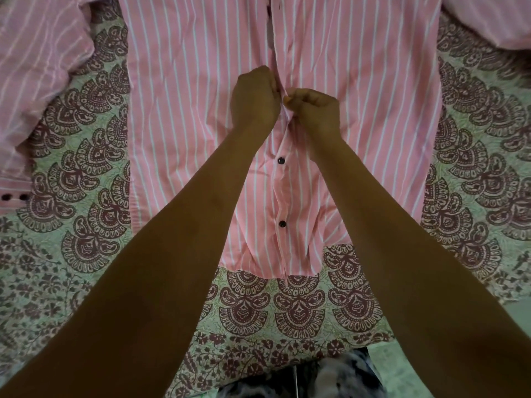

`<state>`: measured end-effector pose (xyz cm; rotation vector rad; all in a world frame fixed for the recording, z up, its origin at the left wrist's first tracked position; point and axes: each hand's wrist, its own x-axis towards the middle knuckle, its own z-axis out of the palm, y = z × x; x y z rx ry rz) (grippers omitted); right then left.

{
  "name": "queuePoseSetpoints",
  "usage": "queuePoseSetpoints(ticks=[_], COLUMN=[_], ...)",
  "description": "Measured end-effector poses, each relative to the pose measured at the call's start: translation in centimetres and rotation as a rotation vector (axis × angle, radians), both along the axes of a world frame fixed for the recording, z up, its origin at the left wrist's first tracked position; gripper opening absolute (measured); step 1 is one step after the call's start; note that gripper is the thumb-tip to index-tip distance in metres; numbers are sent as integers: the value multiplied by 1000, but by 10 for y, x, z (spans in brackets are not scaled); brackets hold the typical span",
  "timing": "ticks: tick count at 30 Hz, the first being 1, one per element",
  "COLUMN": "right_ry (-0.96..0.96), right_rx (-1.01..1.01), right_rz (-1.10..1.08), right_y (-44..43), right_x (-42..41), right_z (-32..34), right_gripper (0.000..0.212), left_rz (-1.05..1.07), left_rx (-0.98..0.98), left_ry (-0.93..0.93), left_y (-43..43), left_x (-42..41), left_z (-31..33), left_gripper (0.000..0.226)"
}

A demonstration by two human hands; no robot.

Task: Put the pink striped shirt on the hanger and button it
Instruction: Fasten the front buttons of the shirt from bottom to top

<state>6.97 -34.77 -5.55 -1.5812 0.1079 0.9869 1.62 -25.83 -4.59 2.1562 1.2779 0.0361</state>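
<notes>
On bedspread [86,139], left hand [254,99], right hand [314,110] pinching shirt placket [280,185]

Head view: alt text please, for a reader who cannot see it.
The left hand and the right hand pinch the front placket of a pink striped shirt lying flat on a patterned bedspread. Two dark buttons nearer the hem are fastened; the placket beyond the hands looks open.

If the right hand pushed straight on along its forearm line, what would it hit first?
Probably the left hand, which sits close against it at the placket of the pink striped shirt; past that, only shirt fabric. Depth is unclear.
</notes>
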Motion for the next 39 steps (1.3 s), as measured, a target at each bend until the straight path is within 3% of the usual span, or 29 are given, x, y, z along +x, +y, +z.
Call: queuePoseSetpoints(ticks=[6,10,17,24,30,34,39], right_ry=[11,7,92,80,156,92,-126], right_rx=[0,17,68,66,58,126,34], right_rz=[-28,-42,-86,-59,-9,5,-26], right_y=[2,3,5,4,0,-1,1], right_x=[-2,-6,-5,-10,-4,-5,-21], right_z=[1,-1,3,12,25,19,10], right_gripper=[19,20,20,19,14,13,16], left_rz=[162,243,298,313,357,360,443], left_rx=[-256,-415,-465,-390,-479,-505,-669], left_ry=[-158,-267,-310,-293,-375,-384,-414], left_y=[6,2,-1,-2,-2,-4,-3], left_x=[-9,-14,-15,-17,-20,-22,-26], left_z=[1,6,16,22,26,30,31], left_gripper=[9,24,27,18,29,24,11])
